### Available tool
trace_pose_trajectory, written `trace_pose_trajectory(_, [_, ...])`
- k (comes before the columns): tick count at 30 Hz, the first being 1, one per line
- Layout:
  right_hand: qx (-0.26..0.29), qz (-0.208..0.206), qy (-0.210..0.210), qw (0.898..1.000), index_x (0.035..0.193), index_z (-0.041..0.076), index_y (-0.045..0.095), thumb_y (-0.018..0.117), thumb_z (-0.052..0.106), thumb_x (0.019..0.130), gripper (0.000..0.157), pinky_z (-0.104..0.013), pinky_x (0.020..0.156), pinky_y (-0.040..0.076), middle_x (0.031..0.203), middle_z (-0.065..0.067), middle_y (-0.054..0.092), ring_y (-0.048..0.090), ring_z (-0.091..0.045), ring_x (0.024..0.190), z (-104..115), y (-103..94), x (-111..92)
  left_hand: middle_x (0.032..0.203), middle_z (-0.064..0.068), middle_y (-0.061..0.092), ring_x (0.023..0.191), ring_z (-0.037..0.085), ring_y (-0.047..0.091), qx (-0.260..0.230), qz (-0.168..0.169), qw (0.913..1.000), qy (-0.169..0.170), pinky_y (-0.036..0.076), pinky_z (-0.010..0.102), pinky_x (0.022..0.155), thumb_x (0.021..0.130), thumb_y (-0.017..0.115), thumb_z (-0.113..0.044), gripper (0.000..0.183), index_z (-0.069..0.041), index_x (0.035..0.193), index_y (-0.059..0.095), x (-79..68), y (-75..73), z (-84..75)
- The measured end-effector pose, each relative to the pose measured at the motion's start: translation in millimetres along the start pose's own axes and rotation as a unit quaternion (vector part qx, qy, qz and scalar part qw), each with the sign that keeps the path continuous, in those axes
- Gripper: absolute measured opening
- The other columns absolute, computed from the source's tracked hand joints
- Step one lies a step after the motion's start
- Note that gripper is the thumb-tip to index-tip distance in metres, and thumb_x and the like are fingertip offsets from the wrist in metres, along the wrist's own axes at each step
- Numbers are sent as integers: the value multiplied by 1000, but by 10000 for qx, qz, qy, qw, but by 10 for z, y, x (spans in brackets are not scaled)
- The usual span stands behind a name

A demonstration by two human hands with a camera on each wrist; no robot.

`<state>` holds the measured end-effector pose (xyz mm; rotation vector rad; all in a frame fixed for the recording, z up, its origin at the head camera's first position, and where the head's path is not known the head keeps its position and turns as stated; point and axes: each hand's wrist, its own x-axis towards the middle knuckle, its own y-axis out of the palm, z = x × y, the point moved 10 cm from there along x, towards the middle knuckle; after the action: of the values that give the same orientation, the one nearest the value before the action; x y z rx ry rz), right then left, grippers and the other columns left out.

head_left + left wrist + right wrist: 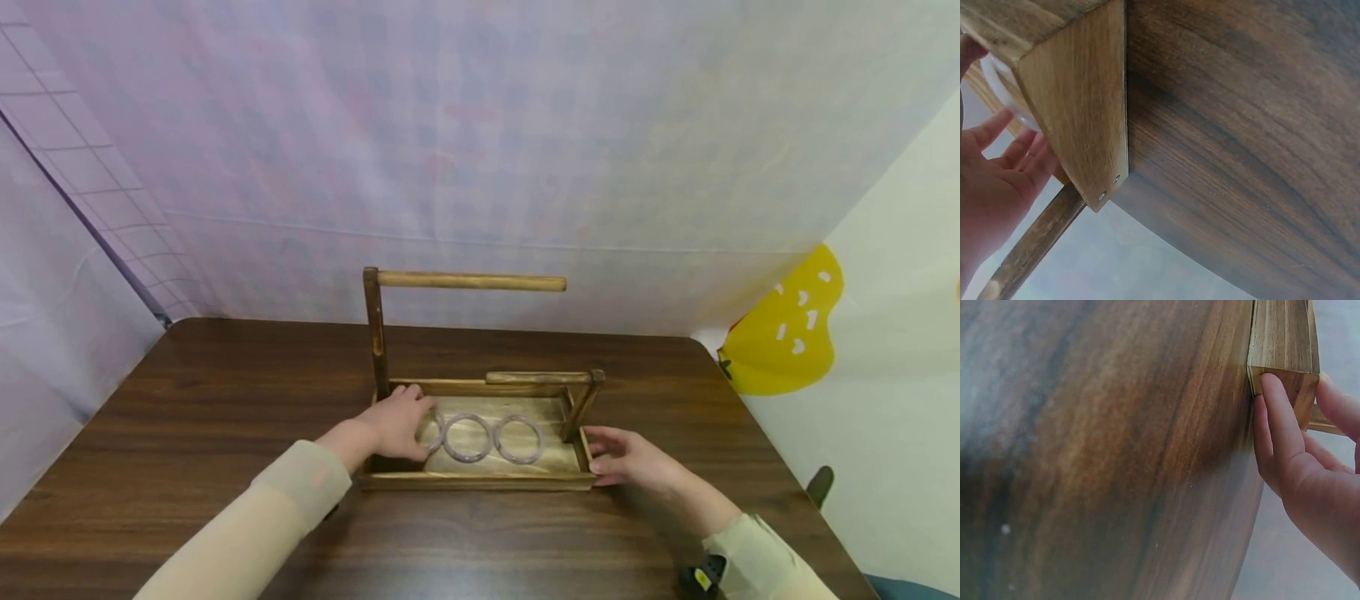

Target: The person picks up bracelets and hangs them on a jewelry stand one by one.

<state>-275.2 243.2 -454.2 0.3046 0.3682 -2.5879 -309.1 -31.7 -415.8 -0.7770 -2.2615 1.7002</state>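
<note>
A wooden tray (480, 481) with raised bars stands on the table. Inside it, three clear rings lie in a row: a left ring (429, 435), a middle ring (468, 438) and a right ring (519, 440). My left hand (396, 423) reaches in over the tray's left end, thumb and fingers spread around the left ring and gripping its sides; the hand covers part of that ring. At the opposite end, my right hand (626, 458) pinches the end wall (1286, 376), with the thumb at the upper rim and fingers against the outer face.
A tall post with a long bar (472, 282) rises at the tray's left end, and a shorter post with a bar (536, 378) at its right. Behind the brown table (255, 367) hangs a pale curtain (480, 150). A yellow shape (787, 333) is on the right wall.
</note>
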Motion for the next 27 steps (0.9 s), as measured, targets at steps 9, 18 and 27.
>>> trace_pose_trajectory(9, [19, 65, -8, 10000, 139, -19, 15, 64, 7, 87, 77, -37, 81, 57, 123, -39, 43, 61, -18, 96, -8, 4, 1, 117, 14, 49, 101, 26, 49, -628, -505, 9964, 256, 50, 39, 83, 71, 73, -27, 67, -3, 129, 50, -4, -139, -14])
trace_pose_trajectory(18, [3, 100, 24, 9999, 140, -19, 14, 62, 6, 88, 76, -38, 82, 57, 125, -40, 41, 61, -18, 97, -4, 3, 2, 122, 14, 48, 104, 25, 51, -1211, -551, 9911, 50, 49, 40, 85, 75, 76, -27, 66, -9, 132, 47, 8, -164, 41])
trace_pose_trajectory(27, [3, 90, -42, 10000, 140, -19, 14, 62, 5, 88, 74, -38, 82, 57, 125, -41, 40, 61, -18, 96, 1, 5, 6, 121, 17, 49, 107, 27, 51, -1638, -875, 9822, 266, 47, 43, 93, 74, 76, -23, 65, -6, 130, 47, -28, -292, 21])
